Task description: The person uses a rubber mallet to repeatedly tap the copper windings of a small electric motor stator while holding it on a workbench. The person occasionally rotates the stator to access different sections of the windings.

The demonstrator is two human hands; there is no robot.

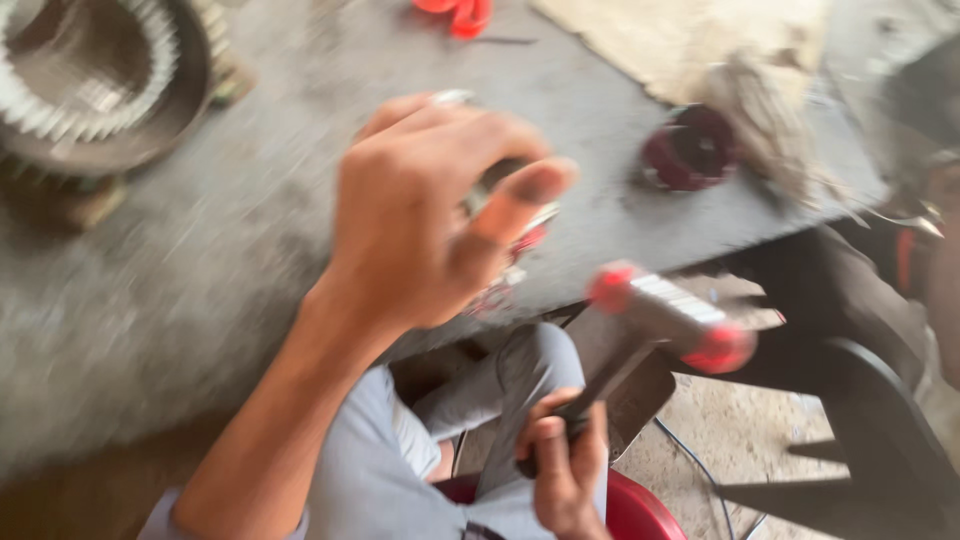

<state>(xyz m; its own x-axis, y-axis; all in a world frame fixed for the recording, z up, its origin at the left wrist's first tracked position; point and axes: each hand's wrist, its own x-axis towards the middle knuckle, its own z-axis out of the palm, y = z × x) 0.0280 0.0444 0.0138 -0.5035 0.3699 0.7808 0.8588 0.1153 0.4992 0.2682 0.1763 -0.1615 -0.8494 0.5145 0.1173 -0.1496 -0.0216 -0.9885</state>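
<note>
My left hand [430,215] is raised above the grey worktable [200,260], its fingers curled around a small metal part with red on it [515,235]; blur hides the part's shape. My right hand [568,465] grips the dark handle of a mallet near my lap. The mallet's head [668,315], silver with red caps at both ends, points up and right just past the table's edge. My grey trousers [500,400] show below.
A large toothed gear ring [85,75] rests at the table's far left. A dark red round part [692,148] lies at the right by a worn cloth [700,40]. A red object [455,15] is at the far edge. Beneath me is a red stool [640,510].
</note>
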